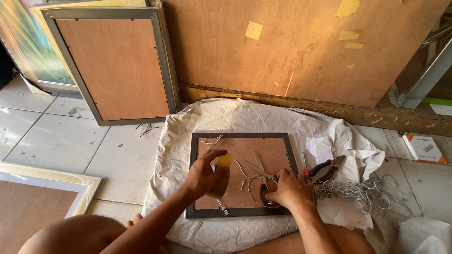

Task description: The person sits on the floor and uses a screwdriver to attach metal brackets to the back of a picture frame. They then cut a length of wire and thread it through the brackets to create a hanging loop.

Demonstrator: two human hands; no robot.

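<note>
Two bare hands work over a dark-rimmed picture frame [243,214] lying back-up on a crumpled white sheet [179,141] spread on the tiled floor [52,136].

Left hand [205,176]: over the frame's left half, fingers curled closed around a roll of brownish-yellow adhesive tape [222,175], held upright above the brown backing board.

Right hand [291,189]: at the frame's lower right corner, palm down, fingers bent and pressing on the board; whether they pinch anything cannot be told.

Scissors [260,175]: on the backing board just left of the right hand, blades pointing toward the frame's top edge, handles partly under the fingers.

White cord [245,181]: looped loosely across the board near the scissors.

Pliers [325,170], red and black handles: on the sheet just beyond the frame's right edge.

Tangle of pale wire [372,193]: at the sheet's right edge.

Second frame [113,66], grey rim, back outward: leaning upright beyond the sheet's upper left corner, beside a large plywood panel [292,47].
</note>
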